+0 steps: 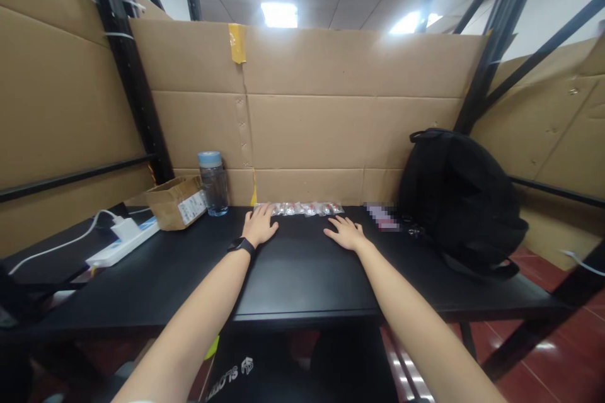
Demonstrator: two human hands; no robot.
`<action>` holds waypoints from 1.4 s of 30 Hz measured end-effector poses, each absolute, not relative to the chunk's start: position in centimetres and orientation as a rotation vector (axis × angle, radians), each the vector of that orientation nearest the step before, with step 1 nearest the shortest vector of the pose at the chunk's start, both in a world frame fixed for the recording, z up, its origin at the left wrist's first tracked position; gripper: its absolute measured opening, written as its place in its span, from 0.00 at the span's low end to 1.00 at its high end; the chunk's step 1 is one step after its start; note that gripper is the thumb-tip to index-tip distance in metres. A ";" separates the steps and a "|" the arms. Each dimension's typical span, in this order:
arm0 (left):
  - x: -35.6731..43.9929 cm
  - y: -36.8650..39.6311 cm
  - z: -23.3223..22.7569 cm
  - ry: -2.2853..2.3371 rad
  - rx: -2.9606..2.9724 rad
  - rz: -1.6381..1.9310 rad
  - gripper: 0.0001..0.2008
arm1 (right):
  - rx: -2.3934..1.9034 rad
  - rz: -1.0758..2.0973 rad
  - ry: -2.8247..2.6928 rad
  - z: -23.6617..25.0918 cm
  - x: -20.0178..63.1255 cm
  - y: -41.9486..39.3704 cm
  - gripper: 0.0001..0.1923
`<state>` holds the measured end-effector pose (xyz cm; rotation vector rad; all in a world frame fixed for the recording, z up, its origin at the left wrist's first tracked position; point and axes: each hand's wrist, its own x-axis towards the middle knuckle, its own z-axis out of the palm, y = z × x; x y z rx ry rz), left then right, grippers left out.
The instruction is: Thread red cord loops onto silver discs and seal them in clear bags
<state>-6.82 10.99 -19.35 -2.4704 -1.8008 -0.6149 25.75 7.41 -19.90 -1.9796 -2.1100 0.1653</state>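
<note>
Head view, forward and down along two bare forearms. Have left hand point(259, 225) palm down at the far part of the black tabletop point(307, 283), fingers fanned, with nothing visible in its grip and fingertips reaching over the left end of a row of small clear packets point(309, 208); cannot tell whether pressing on the plastic or only overlapping it from this angle. Wear a dark watch point(242, 245) on that wrist. Have right hand point(347, 234) palm down too, fingers spread wide and gripping nothing, just on the near side of the row's right end, seemingly short of touching it. Find the packets lined up left to right along the foot of the cardboard wall point(312, 126), bits of red showing inside, most of the row exposed between the two hands. Farther left, see an upright bottle point(213, 184) with a blue lid, just beside a cardboard box point(177, 203) bearing a white label, then a white power strip point(106, 254) with a plug point(125, 228) in it. Off to the right, see a pixelated item point(382, 216), too blurred to name, near a black backpack point(458, 201) resting on the tabletop.
</note>
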 end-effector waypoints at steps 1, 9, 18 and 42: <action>-6.9 11.3 -19.2 -1.788 -2.478 -0.619 0.32 | -1.961 0.145 -2.102 -19.8 25.7 7.4 0.37; -7.6 10.6 -18.8 -1.678 -2.608 -0.753 0.18 | -1.633 0.007 -2.194 -18.7 23.5 6.4 0.20; -3.3 8.0 -18.9 -1.292 -3.060 -1.663 0.28 | -0.929 0.515 -2.154 -16.3 17.6 8.8 0.12; -0.6 6.6 -18.3 -1.300 -2.964 -2.064 0.15 | -0.853 0.913 -1.383 -15.9 20.3 7.2 0.24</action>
